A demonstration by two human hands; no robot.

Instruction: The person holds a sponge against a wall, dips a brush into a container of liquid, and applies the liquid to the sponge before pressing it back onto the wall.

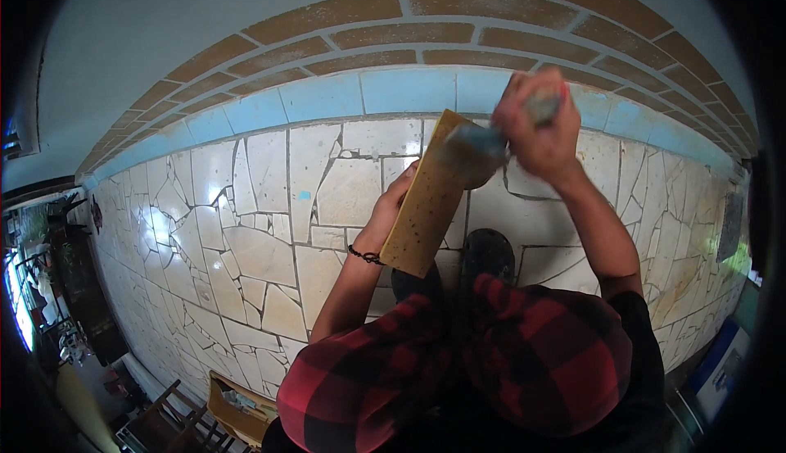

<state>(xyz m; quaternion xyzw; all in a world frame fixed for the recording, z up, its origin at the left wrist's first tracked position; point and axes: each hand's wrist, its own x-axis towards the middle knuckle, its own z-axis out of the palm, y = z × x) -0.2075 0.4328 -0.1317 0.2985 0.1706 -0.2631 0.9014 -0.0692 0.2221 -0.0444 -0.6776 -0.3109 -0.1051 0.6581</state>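
Observation:
A yellowish flat board (422, 215) with dark specks is tilted in front of my knees. My left hand (393, 199) grips its left edge from behind, fingers partly hidden by the board. Above its upper right part, my right hand (540, 121) is closed around the handle of a tool, blurred by motion. The tool's bluish-grey head (475, 143) is over the board's surface; its exact shape is too smeared to tell. Whether it touches the board I cannot tell. A dark round shape by the board's right edge is partly hidden.
Ahead stands a wall with brown brick shapes (442, 35) above a light blue tile strip (319, 97). Irregular pale stone tiles (262, 248) cover the floor. A dark shoe (489, 252) is below. At lower left lies an open wooden box (237, 404) beside dark furniture.

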